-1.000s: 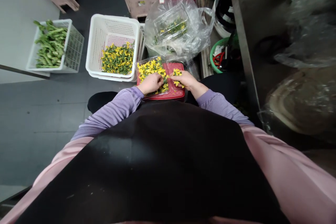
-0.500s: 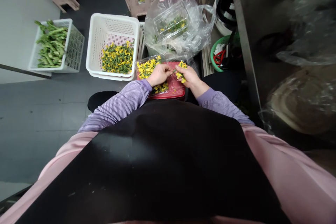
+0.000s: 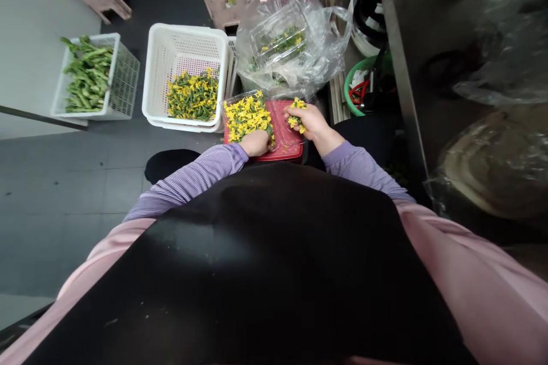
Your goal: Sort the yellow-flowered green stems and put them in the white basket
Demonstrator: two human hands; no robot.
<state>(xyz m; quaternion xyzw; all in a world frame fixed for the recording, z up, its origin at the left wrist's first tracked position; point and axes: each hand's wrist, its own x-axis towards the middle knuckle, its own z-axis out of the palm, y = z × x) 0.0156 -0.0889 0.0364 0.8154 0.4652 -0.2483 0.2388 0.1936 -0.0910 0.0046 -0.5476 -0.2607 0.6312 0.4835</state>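
A clear plastic box lies opened out on a red stool top, its left half full of yellow-flowered green stems. My left hand is at the near right corner of that filled half, fingers curled down among the flowers. Whatever its fingertips pinch is hidden. Over the right side of the stool, my right hand is closed round a small bunch of yellow flowers, blossoms showing past the thumb.
Left of the stool stands a white basket with more flowering stems. Farther left, another white basket holds thick green stalks. A clear plastic bag with boxes sits behind. A metal counter edge runs along the right.
My left hand has moved from beside my right hand down and left to the near corner of the filled box. My right hand keeps the bunch nearly in place.
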